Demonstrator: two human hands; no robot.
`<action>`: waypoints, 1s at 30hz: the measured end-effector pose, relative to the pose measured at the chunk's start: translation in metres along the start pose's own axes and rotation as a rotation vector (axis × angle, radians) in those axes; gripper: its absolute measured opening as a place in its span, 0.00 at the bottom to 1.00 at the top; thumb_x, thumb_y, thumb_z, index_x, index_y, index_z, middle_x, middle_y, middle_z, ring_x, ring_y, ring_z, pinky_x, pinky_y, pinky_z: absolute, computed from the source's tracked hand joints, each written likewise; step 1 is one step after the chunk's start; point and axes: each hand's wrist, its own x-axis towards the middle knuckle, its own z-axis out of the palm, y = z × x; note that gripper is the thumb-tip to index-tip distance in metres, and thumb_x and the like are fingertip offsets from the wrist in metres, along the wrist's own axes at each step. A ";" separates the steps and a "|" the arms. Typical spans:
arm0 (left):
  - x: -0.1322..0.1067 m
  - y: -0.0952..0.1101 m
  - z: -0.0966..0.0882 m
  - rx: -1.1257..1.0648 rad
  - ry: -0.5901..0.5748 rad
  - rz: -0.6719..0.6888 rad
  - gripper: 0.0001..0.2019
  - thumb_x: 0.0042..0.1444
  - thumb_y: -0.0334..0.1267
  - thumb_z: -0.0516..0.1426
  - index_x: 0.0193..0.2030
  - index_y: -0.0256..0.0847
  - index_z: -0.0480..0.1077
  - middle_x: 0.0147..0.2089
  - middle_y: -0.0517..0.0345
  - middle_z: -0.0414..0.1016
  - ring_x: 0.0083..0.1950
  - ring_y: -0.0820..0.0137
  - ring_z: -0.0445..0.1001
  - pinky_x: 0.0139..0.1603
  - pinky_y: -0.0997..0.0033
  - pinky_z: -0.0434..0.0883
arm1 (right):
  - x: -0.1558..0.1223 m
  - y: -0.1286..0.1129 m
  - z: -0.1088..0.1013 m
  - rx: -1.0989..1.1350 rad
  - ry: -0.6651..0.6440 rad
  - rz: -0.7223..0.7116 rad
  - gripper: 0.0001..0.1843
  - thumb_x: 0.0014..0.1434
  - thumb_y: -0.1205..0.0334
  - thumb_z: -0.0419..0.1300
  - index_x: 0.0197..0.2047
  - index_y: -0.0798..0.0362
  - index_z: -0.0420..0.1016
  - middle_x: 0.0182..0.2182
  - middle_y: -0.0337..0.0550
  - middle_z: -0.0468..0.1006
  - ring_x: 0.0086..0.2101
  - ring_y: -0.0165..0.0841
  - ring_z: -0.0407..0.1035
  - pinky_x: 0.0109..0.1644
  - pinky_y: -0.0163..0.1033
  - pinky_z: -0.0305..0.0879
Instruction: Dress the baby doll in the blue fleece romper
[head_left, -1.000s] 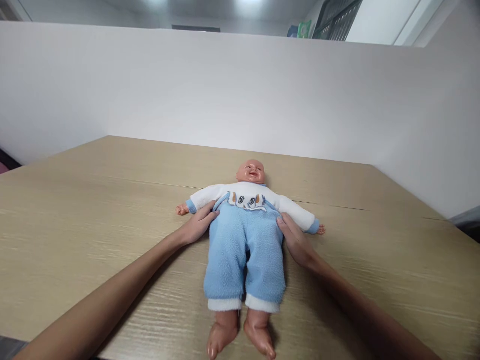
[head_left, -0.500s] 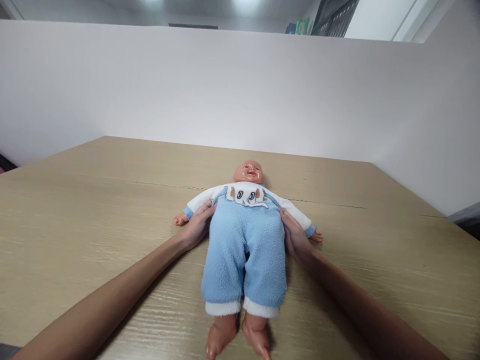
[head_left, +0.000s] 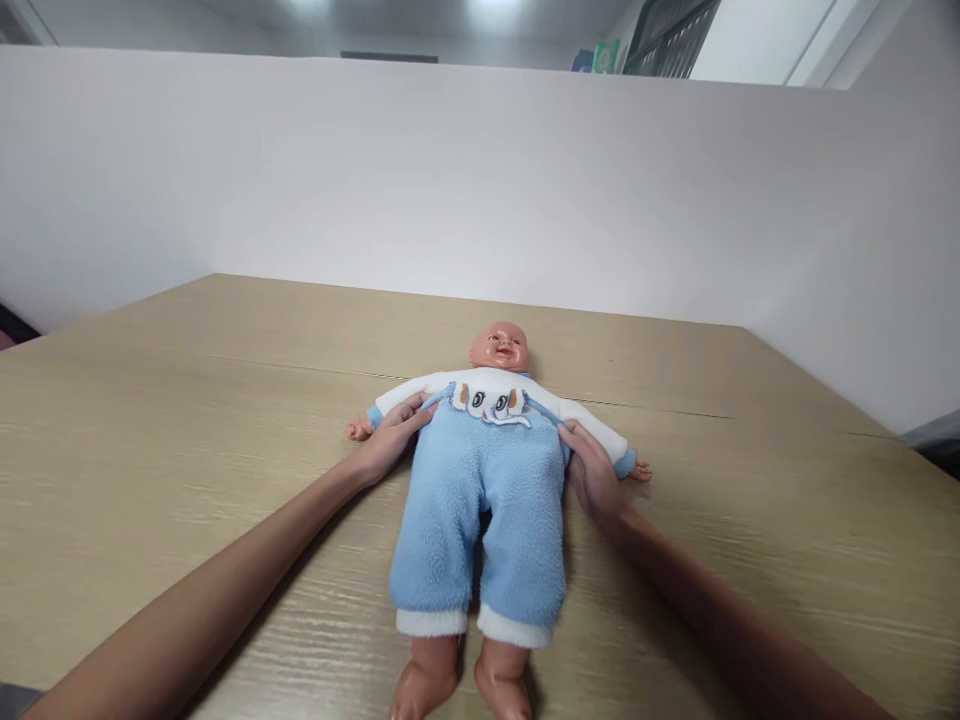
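Note:
A baby doll [head_left: 501, 348] lies on its back on the table, head away from me and arms spread. It wears a white long-sleeved top [head_left: 420, 388] with blue cuffs and fleecy light-blue trousers [head_left: 480, 470] with white hems. A white elephant patch [head_left: 489, 402] sits at the top of the trousers. At the waist's left side, my left hand [head_left: 394, 430] is closed on the edge of the trousers. My right hand [head_left: 591, 462] pinches the opposite edge, its thumb on top. The other fingers of both hands are partly hidden. The doll's bare feet [head_left: 426, 680] point towards me.
The doll lies on a wide wood-grain table [head_left: 225, 430] with a seam running across it. A white partition [head_left: 450, 180] rises behind the table and continues on the right. Beyond it, a green package [head_left: 605, 56] shows at the top.
The doll's legs and feet have swung a little to the left. The elephant patch and waist sit slightly nearer me. Both hands keep their grip at the sides.

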 end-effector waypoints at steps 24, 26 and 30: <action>-0.009 0.018 -0.008 0.745 0.008 0.136 0.19 0.72 0.58 0.55 0.48 0.45 0.74 0.50 0.52 0.78 0.57 0.52 0.72 0.64 0.57 0.63 | -0.006 -0.017 -0.003 -0.377 -0.056 -0.150 0.23 0.65 0.38 0.65 0.28 0.44 0.72 0.31 0.40 0.74 0.38 0.44 0.65 0.57 0.51 0.65; -0.011 0.019 -0.006 0.688 0.009 0.113 0.19 0.70 0.58 0.57 0.48 0.45 0.76 0.53 0.51 0.79 0.60 0.50 0.72 0.68 0.56 0.62 | -0.008 -0.018 -0.002 -0.362 -0.057 -0.146 0.21 0.65 0.38 0.65 0.29 0.44 0.74 0.33 0.42 0.76 0.41 0.46 0.68 0.62 0.54 0.65; -0.011 0.016 0.004 0.494 0.051 0.051 0.21 0.68 0.59 0.58 0.53 0.45 0.79 0.58 0.51 0.80 0.64 0.50 0.71 0.69 0.56 0.65 | -0.003 -0.008 0.002 -0.205 -0.007 -0.063 0.20 0.64 0.35 0.66 0.44 0.42 0.82 0.50 0.43 0.84 0.58 0.47 0.74 0.75 0.55 0.60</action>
